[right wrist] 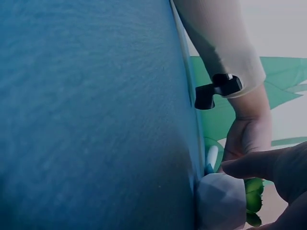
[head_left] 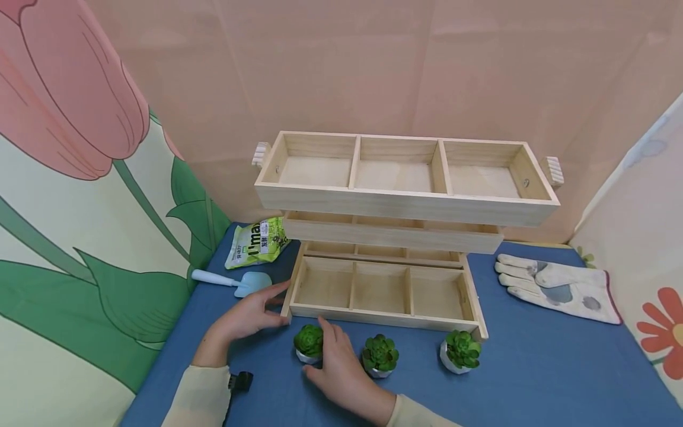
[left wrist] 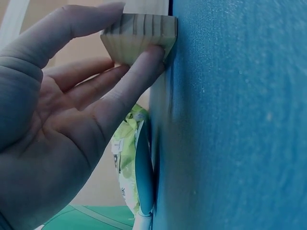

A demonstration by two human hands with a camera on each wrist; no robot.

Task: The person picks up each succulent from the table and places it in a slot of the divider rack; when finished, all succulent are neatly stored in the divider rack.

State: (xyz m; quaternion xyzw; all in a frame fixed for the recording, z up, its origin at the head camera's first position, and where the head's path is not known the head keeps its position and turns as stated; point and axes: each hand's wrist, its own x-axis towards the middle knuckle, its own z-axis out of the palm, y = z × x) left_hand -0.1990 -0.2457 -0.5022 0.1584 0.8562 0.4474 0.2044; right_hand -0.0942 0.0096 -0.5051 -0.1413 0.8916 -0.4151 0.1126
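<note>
A tiered wooden planter stand (head_left: 407,203) with divided trays stands at the table's middle. At the front left corner of its lowest tray (head_left: 381,318), my left hand (head_left: 248,320) pinches the end of the wooden side beam (left wrist: 139,36) between thumb and fingers. My right hand (head_left: 341,367) reaches beside the leftmost potted succulent (head_left: 308,342), fingers fairly straight. In the right wrist view the thumb lies close to its white faceted pot (right wrist: 220,201); whether they touch I cannot tell. Two more potted succulents, a middle one (head_left: 380,354) and a right one (head_left: 461,351), stand before the stand.
Left of the stand lie a green printed bag (head_left: 258,243) and a light blue hand trowel (head_left: 251,283). A pair of white gardening gloves (head_left: 557,287) lies on the right of the blue tablecloth (head_left: 533,367). Printed fabric (head_left: 400,71) hangs behind.
</note>
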